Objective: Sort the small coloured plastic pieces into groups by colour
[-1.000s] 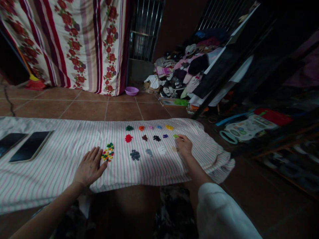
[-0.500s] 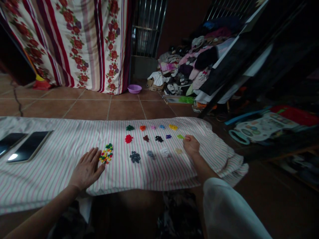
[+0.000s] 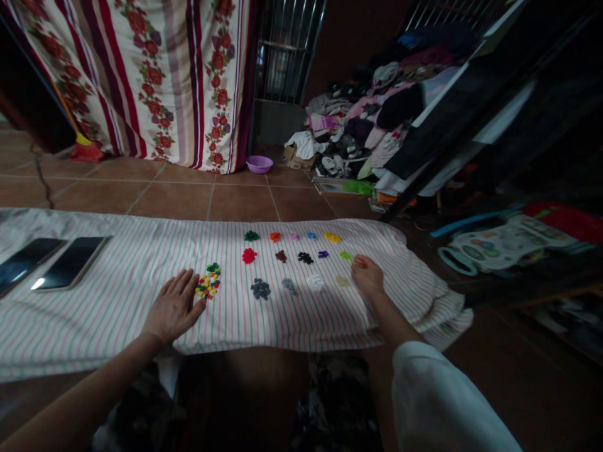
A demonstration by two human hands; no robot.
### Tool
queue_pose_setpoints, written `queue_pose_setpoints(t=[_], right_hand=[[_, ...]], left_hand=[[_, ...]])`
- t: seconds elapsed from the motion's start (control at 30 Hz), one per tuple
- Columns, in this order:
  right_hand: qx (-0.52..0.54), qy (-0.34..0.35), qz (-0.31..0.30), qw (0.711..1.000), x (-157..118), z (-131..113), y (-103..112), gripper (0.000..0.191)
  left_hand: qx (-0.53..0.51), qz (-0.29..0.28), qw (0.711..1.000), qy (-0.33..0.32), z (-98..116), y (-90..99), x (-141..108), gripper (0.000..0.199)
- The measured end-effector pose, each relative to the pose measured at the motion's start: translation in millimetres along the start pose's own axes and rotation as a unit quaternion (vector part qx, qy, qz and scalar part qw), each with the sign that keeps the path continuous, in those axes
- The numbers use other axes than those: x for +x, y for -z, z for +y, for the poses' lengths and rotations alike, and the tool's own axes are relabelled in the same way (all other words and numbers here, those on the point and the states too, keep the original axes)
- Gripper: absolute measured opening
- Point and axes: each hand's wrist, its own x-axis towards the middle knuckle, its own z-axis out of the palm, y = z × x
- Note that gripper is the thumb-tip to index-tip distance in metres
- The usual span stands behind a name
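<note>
My left hand (image 3: 175, 306) lies flat on the striped cloth (image 3: 141, 257), fingers stretched out, beside a mixed pile of small yellow, red and green pieces (image 3: 207, 287). On the right, my right hand (image 3: 368, 276) is closed in a pinch at the edge of the lime green pieces (image 3: 346, 255); whatever its fingers hold is hidden. Small piles sorted by colour fill the middle: red pieces (image 3: 249, 255), dark grey pieces (image 3: 260, 289), black pieces (image 3: 305, 258), white pieces (image 3: 315, 283), beige pieces (image 3: 342, 281), yellow pieces (image 3: 332, 236) and several others.
Two dark-screened phones or tablets (image 3: 70, 263) lie at the cloth's left end. Beyond are a flowered curtain (image 3: 179, 81), a purple basin (image 3: 259, 164) and a heap of clothes (image 3: 362, 119). A folded child's item (image 3: 511, 242) stands at right.
The whole view has shifted slightly, so things appear a little further right and higher. Both hands keep nearly the same places relative to the piles.
</note>
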Motion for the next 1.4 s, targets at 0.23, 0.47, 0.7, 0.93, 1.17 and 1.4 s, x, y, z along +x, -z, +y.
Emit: queue_pose_setpoints(t=[0.23, 0.47, 0.7, 0.93, 1.17, 1.4], right_hand=[[-0.03, -0.086, 0.005, 0.996, -18.5, -33.1, 9.8, 0.039], [0.044, 0.108, -0.063, 0.991, -57.5, -121.8, -10.4, 0.032], [0.14, 0.294, -0.247, 0.913, -140.6, -217.6, -66.4, 0.02], [0.05, 0.39, -0.36, 0.846, -193.3, -264.9, -104.2, 0.018], [-0.057, 0.392, -0.371, 0.84, -210.2, -285.0, -114.0, 0.019], [-0.076, 0.372, -0.369, 0.848, -212.0, -289.6, -117.0, 0.021]], left_hand=[[-0.009, -0.033, 0.999, 0.027, 7.4, 8.6, 2.5, 0.065], [-0.023, -0.025, 0.999, 0.032, 9.2, 7.6, 2.7, 0.064], [-0.037, -0.015, 0.999, 0.037, 9.3, 3.9, 2.5, 0.062], [-0.04, -0.018, 0.998, 0.037, 12.1, 6.8, 3.2, 0.063], [-0.043, 0.012, 0.998, 0.034, 12.6, 2.3, 2.7, 0.06], [-0.045, 0.003, 0.998, 0.036, 12.7, 2.2, 3.2, 0.062]])
